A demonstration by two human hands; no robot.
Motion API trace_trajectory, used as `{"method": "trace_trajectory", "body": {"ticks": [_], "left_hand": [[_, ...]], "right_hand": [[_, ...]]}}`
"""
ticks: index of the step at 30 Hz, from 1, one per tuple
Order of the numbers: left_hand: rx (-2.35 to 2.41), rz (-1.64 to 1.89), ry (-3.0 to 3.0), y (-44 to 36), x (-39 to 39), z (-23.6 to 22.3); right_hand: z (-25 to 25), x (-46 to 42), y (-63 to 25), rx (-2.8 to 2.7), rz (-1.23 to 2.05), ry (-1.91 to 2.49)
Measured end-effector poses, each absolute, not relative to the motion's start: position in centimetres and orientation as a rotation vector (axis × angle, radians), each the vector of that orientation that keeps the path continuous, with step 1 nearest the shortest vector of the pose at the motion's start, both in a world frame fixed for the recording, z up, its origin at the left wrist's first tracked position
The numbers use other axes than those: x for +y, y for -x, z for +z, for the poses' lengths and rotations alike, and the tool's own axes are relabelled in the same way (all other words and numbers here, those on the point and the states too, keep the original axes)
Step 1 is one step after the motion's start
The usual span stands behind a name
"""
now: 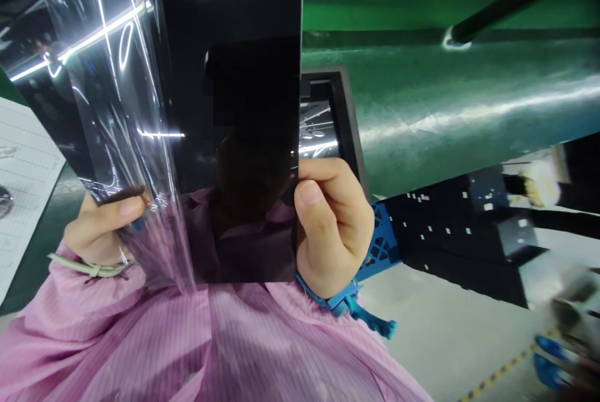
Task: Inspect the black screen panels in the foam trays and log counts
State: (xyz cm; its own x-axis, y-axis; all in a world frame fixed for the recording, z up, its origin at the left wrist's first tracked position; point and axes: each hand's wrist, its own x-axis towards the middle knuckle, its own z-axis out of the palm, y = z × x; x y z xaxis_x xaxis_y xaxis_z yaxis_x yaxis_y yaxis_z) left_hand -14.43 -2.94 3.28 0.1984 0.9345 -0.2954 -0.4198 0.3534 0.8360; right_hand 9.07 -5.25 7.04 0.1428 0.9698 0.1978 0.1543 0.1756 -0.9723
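Head camera view: a glossy black panel (pixel 248 227) is held up in front of a pink striped garment (pixel 262 346), its face mirroring bright strip lights and part of that garment. Creased clear film (pixel 154 139) spreads over the left side of the panel and trails below it. The left hand (pixel 103 224) grasps the film near the lower left, thumb in front; whether it also grips the panel cannot be told. The right hand (pixel 335 227) pinches the panel's right edge between thumb and bent forefinger, the other fingers curled in.

Behind the panel, partly hidden, a black-framed item (pixel 349 108) with a shiny inside lies on the green counter (pixel 422 164). A lined white sheet (pixel 23 139) is at far left. Beyond the right hand are a blue lattice-sided container (pixel 387 246) and the pale floor (pixel 435 302).
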Motion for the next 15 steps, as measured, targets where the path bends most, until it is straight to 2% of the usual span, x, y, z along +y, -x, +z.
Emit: {"method": "trace_trajectory", "body": {"ticks": [5, 9, 15], "left_hand": [[1.026, 1.075, -0.641, 14.5, -3.3, 3.0], [1.122, 1.166, -0.547, 13.3, -3.7, 5.2], [1.29, 1.039, -0.432, 13.8, -4.3, 8.3]], "right_hand": [[7.1, -5.3, -9.1, -1.338, 0.788, 1.177], [7.1, -5.2, -9.0, -1.332, 0.8, 1.188], [5.5, -4.5, -8.9, -1.192, 1.118, 1.161]]}}
